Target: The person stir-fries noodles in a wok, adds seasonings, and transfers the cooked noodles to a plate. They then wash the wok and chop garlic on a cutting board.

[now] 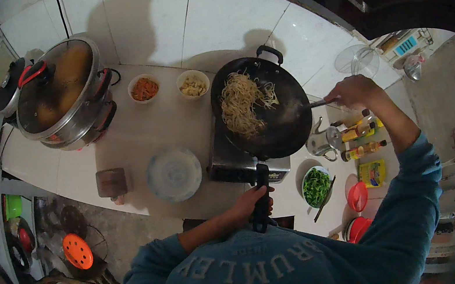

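A black wok (289, 110) rests on a cooktop (231, 168), with pale noodles (242, 104) piled in its left part. My left hand (254, 203) grips the wok's black handle (262, 200), low in the view. At the wok's right rim, my right hand (354, 93) is closed around the handle of a utensil (322, 102); its far end is hard to make out against the dark wok. Left of the wok are a bowl of pale chopped food (193, 85) and a bowl of orange-red shreds (144, 89). A bowl of chopped greens (316, 187) with chopsticks (325, 199) stands to the lower right.
A large steamer pot with a glass lid (65, 91) stands at the left against the tiled wall. A pale round bowl (174, 174) sits left of the cooktop, near a brownish container (111, 183). Right of the wok are a metal pot (323, 141) and several bottles (358, 132).
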`<state>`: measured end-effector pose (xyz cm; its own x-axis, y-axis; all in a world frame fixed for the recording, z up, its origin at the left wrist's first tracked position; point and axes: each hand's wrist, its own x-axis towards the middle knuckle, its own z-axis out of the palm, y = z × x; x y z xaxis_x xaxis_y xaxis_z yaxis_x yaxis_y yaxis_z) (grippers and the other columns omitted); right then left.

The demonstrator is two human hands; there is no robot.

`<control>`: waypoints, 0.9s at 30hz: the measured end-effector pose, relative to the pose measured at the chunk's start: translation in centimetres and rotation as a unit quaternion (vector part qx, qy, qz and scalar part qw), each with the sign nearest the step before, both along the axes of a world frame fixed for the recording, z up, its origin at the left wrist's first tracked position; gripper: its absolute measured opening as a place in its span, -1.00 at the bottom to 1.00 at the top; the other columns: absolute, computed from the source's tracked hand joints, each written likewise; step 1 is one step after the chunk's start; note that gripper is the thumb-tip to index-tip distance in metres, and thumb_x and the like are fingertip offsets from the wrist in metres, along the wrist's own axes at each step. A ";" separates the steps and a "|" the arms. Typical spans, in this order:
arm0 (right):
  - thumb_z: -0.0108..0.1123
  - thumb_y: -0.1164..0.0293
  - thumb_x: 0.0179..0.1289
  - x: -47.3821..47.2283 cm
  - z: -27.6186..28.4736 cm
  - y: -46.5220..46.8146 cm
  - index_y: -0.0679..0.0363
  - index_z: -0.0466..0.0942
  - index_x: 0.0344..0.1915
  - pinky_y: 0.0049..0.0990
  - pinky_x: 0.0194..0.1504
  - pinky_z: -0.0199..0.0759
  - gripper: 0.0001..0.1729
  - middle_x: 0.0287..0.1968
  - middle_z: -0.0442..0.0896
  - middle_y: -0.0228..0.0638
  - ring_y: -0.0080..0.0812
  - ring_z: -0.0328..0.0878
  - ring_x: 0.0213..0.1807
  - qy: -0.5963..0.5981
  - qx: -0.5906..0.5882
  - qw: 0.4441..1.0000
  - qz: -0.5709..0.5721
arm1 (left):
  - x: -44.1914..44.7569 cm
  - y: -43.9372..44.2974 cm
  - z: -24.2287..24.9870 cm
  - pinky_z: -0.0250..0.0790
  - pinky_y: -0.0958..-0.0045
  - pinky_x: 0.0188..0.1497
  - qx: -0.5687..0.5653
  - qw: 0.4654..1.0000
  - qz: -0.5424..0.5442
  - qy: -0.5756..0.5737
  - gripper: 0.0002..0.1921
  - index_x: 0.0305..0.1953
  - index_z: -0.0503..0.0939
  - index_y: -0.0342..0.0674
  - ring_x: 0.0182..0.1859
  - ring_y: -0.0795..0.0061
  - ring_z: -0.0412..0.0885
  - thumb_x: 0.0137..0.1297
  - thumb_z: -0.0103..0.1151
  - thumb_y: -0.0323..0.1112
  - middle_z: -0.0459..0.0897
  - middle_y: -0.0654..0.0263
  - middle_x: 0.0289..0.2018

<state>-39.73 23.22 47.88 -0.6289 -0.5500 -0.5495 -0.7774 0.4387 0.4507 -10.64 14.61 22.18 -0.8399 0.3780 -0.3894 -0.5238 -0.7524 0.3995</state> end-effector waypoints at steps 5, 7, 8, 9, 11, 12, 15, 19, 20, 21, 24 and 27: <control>0.15 0.36 0.12 -5.0 -4.8 1.9 -0.18 0.67 -0.15 -0.20 -0.17 0.53 -0.71 -0.27 0.69 -0.25 -0.16 0.66 -0.23 0.087 -0.051 0.992 0.079 | -0.3 0.1 0.4 0.44 0.35 -0.20 0.002 1.000 -0.016 -0.002 -0.61 0.10 0.34 -0.22 -0.32 0.48 0.49 0.48 -0.19 -0.05 0.50 0.29 -0.37; 0.09 0.38 0.18 -5.5 -6.4 0.4 -0.07 0.57 -0.07 -0.20 -0.24 0.53 -0.71 -0.26 0.67 -0.26 -0.15 0.65 -0.24 0.107 -0.083 0.980 0.145 | -0.3 0.4 -0.4 0.44 0.36 -0.20 -0.001 1.000 -0.015 0.014 -0.61 0.10 0.33 -0.22 -0.32 0.49 0.48 0.48 -0.20 -0.05 0.50 0.30 -0.37; 0.06 0.40 0.20 -5.1 -6.9 -0.2 -0.08 0.53 -0.02 -0.21 -0.22 0.53 -0.67 -0.22 0.65 -0.27 -0.17 0.65 -0.23 0.118 -0.104 0.975 0.155 | -0.3 0.6 -0.8 0.44 0.36 -0.20 -0.003 1.000 -0.015 0.023 -0.61 0.10 0.32 -0.22 -0.32 0.49 0.48 0.48 -0.20 -0.04 0.50 0.30 -0.37; 0.02 0.42 0.22 -4.6 -7.5 -0.5 -0.09 0.50 0.04 -0.23 -0.21 0.53 -0.63 -0.17 0.63 -0.28 -0.19 0.64 -0.22 0.127 -0.125 0.971 0.163 | -0.3 0.6 -0.7 0.44 0.36 -0.19 -0.007 1.000 -0.011 0.023 -0.61 0.10 0.32 -0.22 -0.32 0.50 0.48 0.49 -0.21 -0.05 0.50 0.31 -0.37; 0.00 0.43 0.22 -2.1 -7.5 -1.2 -0.10 0.47 0.09 -0.27 -0.18 0.52 -0.59 -0.13 0.61 -0.31 -0.24 0.63 -0.18 0.133 -0.118 0.965 0.194 | 0.0 0.5 -0.4 0.44 0.37 -0.19 -0.014 1.000 -0.001 0.020 -0.61 0.10 0.33 -0.22 -0.32 0.50 0.48 0.49 -0.21 -0.05 0.50 0.32 -0.38; -0.01 0.44 0.23 -1.2 -7.1 -1.4 -0.11 0.45 0.11 -0.29 -0.16 0.52 -0.57 -0.11 0.60 -0.33 -0.26 0.62 -0.16 0.136 -0.114 0.961 0.212 | 0.0 0.6 -0.5 0.43 0.38 -0.18 -0.014 1.000 0.006 0.014 -0.61 0.10 0.33 -0.22 -0.33 0.50 0.48 0.49 -0.21 -0.05 0.50 0.32 -0.39; 0.02 0.40 0.20 -2.0 -5.0 -0.1 -0.10 0.45 0.14 -0.35 -0.13 0.50 -0.54 -0.14 0.59 -0.38 -0.34 0.60 -0.14 0.225 -0.106 0.907 0.341 | 0.0 0.8 -0.8 0.42 0.40 -0.18 -0.004 1.000 0.014 0.004 -0.61 0.10 0.33 -0.22 -0.33 0.50 0.48 0.49 -0.21 -0.05 0.49 0.32 -0.41; 0.02 0.38 0.21 -3.8 -5.1 -2.4 -0.10 0.47 0.12 -0.38 0.00 0.43 -0.56 -0.07 0.59 -0.41 -0.34 0.55 -0.04 0.257 -0.117 0.900 0.331 | -0.1 0.9 -0.9 0.40 0.40 -0.18 0.006 1.000 0.006 0.013 -0.62 0.10 0.33 -0.22 -0.34 0.50 0.47 0.49 -0.22 -0.06 0.49 0.33 -0.41; 0.03 0.38 0.20 -3.4 -5.6 -2.4 -0.09 0.47 0.11 -0.38 0.01 0.41 -0.57 -0.06 0.59 -0.42 -0.34 0.53 -0.02 0.246 -0.119 0.900 0.339 | -0.2 0.9 -0.8 0.40 0.40 -0.18 0.010 1.000 0.004 0.014 -0.62 0.11 0.33 -0.22 -0.34 0.50 0.47 0.49 -0.22 -0.07 0.49 0.33 -0.41; 0.03 0.38 0.20 -3.0 -6.3 -2.8 -0.09 0.47 0.10 -0.39 0.03 0.40 -0.57 -0.05 0.58 -0.42 -0.35 0.52 -0.01 0.230 -0.123 0.899 0.353 | -0.2 0.8 -0.8 0.41 0.38 -0.19 0.011 1.000 0.005 0.013 -0.61 0.11 0.32 -0.23 -0.34 0.47 0.47 0.48 -0.20 -0.06 0.49 0.31 -0.41; 0.07 0.37 0.17 -1.6 -5.8 -2.0 -0.09 0.49 0.08 -0.40 0.05 0.37 -0.57 -0.06 0.57 -0.44 -0.37 0.49 0.01 0.180 -0.143 0.869 0.439 | 0.0 0.6 -0.8 0.42 0.35 -0.21 0.010 1.000 0.011 0.012 -0.59 0.11 0.32 -0.24 -0.33 0.43 0.49 0.46 -0.15 -0.04 0.50 0.27 -0.38; 0.13 0.38 0.11 -0.7 -4.4 0.5 -0.09 0.48 0.10 -0.39 0.07 0.35 -0.52 -0.12 0.54 -0.45 -0.38 0.46 0.05 0.160 -0.148 0.869 0.445 | 0.1 0.7 -0.5 0.41 0.35 -0.18 0.009 1.000 0.014 0.018 -0.57 0.11 0.32 -0.24 -0.30 0.43 0.49 0.46 -0.16 -0.02 0.51 0.27 -0.37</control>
